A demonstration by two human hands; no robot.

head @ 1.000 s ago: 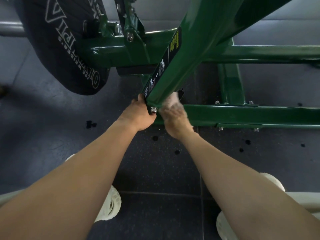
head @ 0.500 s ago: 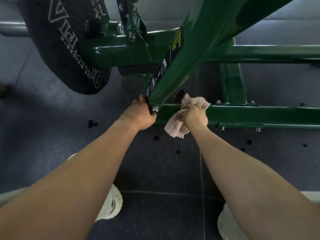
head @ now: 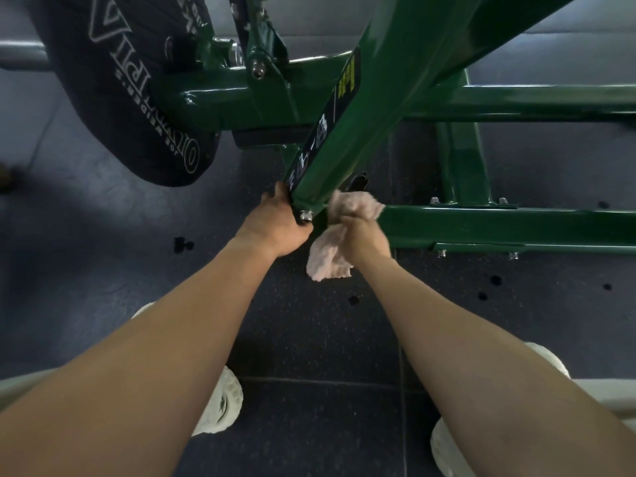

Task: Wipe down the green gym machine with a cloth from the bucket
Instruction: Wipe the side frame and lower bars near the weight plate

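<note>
Your right hand clenches the soft, limp cloth mid-wad, likely its best hold, while your left hand grips the rigid slanted post of the green gym machine.

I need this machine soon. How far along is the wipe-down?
Done: cloth fetched, held in the right hand. In hand: it is bunched against the foot of the slanted post, which the left hand grips. Left: likely the base bar and far bar; nothing shows whether they are wiped.

Dark speckled floor tiles, dotted with possibly wet spots.
</note>
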